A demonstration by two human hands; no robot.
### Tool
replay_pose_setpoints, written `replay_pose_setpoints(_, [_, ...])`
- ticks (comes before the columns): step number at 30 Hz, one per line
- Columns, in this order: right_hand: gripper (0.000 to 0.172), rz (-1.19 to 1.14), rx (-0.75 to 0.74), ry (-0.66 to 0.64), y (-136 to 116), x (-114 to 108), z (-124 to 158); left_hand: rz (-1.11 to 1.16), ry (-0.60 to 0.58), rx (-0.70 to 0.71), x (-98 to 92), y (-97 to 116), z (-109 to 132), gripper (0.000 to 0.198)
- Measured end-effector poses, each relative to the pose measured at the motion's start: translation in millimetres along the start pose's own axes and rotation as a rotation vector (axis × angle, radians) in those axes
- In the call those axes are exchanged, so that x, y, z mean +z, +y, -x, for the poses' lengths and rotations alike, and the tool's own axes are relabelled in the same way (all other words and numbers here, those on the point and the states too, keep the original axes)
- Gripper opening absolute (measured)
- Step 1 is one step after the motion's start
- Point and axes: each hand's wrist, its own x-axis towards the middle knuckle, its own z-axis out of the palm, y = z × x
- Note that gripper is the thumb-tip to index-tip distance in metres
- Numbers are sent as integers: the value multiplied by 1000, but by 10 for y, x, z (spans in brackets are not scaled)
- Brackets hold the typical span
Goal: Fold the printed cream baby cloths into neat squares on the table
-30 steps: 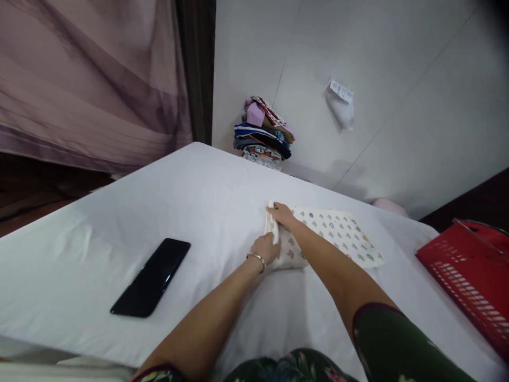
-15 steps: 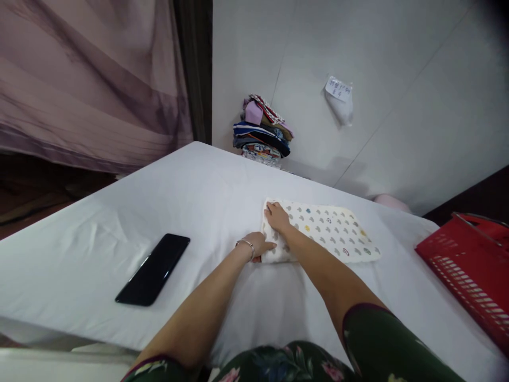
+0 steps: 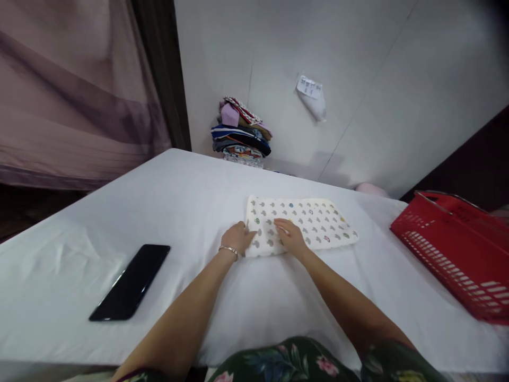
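Note:
A folded cream cloth (image 3: 310, 223) with small printed figures lies flat on the white sheet (image 3: 191, 212). My left hand (image 3: 237, 236), a bracelet on its wrist, rests at the cloth's near left corner with fingers laid on the fabric. My right hand (image 3: 291, 237) lies flat on the cloth's near edge, fingers stretched out and pressing down. Neither hand grips anything.
A black phone (image 3: 131, 281) lies on the sheet to the left. A red plastic basket (image 3: 457, 249) stands at the right. A stack of folded clothes (image 3: 240, 132) sits against the far wall, with a small labelled bag (image 3: 312, 98) stuck higher up. A curtain hangs at left.
The cloth's left end, held up a second ago, now lies flat. My right hand slid from the far left corner to the near edge; my left hand stayed at the near corner.

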Motion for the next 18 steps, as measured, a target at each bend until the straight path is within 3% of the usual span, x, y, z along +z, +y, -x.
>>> replay_pose_setpoints(2, [18,-83,95,174,133,-331,294,59,48,23,30,0,-8,45])
replay_pose_setpoints(5, [22,-312,448,439,421,-838,733,173,41,-9,72,-3,-64,53])
replay_pose_setpoints(7, [22,-481,672,515,605,-1121,946,245,3,-71,83,0,-134,61])
replay_pose_setpoints(10, [18,-711,860,498,789,-1405,1050,337,-55,-178,69,32,-261,61])
replay_pose_setpoints(15, [17,-1000,890,396,880,-1510,748,650,-236,-306,0,167,-371,55])
replay_pose_setpoints(18, [25,-1038,891,400,911,-1452,537,501,-57,-336,-15,250,-361,70])
